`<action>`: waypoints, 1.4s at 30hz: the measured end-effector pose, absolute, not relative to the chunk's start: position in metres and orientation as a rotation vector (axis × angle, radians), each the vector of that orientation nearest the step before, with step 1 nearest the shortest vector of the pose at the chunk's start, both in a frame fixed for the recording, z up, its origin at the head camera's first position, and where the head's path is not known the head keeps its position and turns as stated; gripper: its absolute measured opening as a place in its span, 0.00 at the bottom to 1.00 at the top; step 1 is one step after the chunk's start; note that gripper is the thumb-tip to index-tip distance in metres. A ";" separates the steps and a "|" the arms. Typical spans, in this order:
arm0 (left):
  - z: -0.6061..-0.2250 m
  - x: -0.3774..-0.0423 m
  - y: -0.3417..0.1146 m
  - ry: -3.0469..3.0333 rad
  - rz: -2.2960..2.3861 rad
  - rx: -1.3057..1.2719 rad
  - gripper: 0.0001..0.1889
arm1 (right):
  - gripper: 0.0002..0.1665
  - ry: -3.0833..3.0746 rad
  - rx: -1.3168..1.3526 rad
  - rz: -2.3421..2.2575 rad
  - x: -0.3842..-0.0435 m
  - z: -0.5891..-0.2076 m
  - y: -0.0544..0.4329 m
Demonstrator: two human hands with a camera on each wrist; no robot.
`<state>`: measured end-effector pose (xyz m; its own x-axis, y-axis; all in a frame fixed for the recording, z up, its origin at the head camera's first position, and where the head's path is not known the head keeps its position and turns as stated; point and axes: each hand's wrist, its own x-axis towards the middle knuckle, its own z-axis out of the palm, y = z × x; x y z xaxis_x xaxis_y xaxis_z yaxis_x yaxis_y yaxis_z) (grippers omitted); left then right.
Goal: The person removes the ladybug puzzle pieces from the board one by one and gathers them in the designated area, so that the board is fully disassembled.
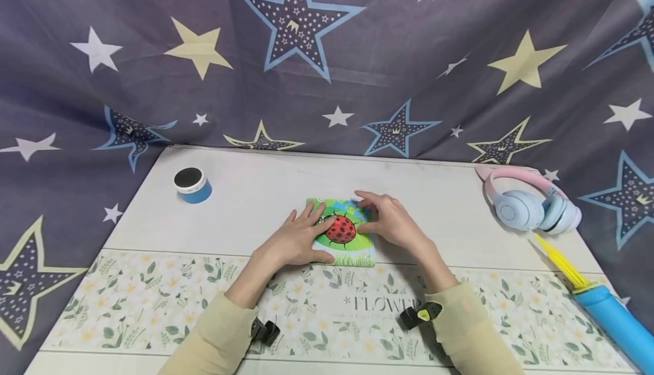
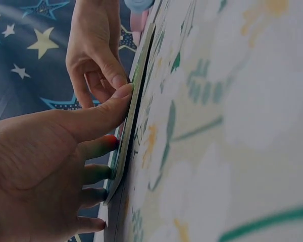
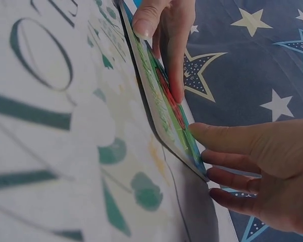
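Observation:
A thin square board [image 1: 365, 253] with a red ladybug picture on green and blue lies on the table, in the middle of the head view. My left hand [image 1: 293, 239] rests on its left part with fingers spread, covering some of the picture. In the left wrist view, that thumb lies along the board's near edge [image 2: 122, 156]. At the right side is my right hand [image 1: 395, 222], its thumb touching the surface beside the ladybug. The fingers of this hand [image 3: 272, 161] reach the right edge, loosely bent, in the right wrist view.
A small blue and white jar-like item with a dark top [image 1: 193, 185] stands at the back left. Pink and blue headphones [image 1: 526, 205] lie at the right, with a yellow and blue long tool [image 1: 603, 301] in front. A star-patterned curtain [image 1: 357, 97] hangs behind the table.

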<state>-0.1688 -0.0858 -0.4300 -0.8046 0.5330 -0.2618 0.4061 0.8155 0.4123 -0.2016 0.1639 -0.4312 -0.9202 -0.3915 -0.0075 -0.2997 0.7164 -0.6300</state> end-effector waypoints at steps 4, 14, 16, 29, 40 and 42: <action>-0.429 -0.168 -0.085 2.633 0.470 0.704 0.47 | 0.49 2.814 -0.529 -0.926 -0.201 -0.431 0.163; -0.428 -0.166 -0.085 2.633 0.475 0.673 0.47 | 0.48 2.917 -0.610 -0.781 -0.197 -0.432 0.158; -0.428 -0.164 -0.085 2.638 0.469 0.658 0.47 | 0.47 2.936 -0.613 -0.757 -0.194 -0.433 0.156; -0.423 -0.160 -0.077 2.681 0.409 0.652 0.46 | 0.43 2.939 -0.579 -0.673 -0.201 -0.428 0.149; -0.423 -0.159 -0.078 2.690 0.380 0.652 0.47 | 0.43 2.841 -0.558 -0.757 -0.205 -0.433 0.149; -0.423 -0.159 -0.079 2.692 0.372 0.653 0.47 | 0.43 2.842 -0.565 -0.764 -0.206 -0.434 0.148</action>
<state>-0.1593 -0.0791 -0.4232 -0.8345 0.4820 -0.2669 0.3914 0.8596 0.3285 -0.2055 0.1483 -0.4341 -0.9188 -0.3925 -0.0419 -0.3186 0.8002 -0.5081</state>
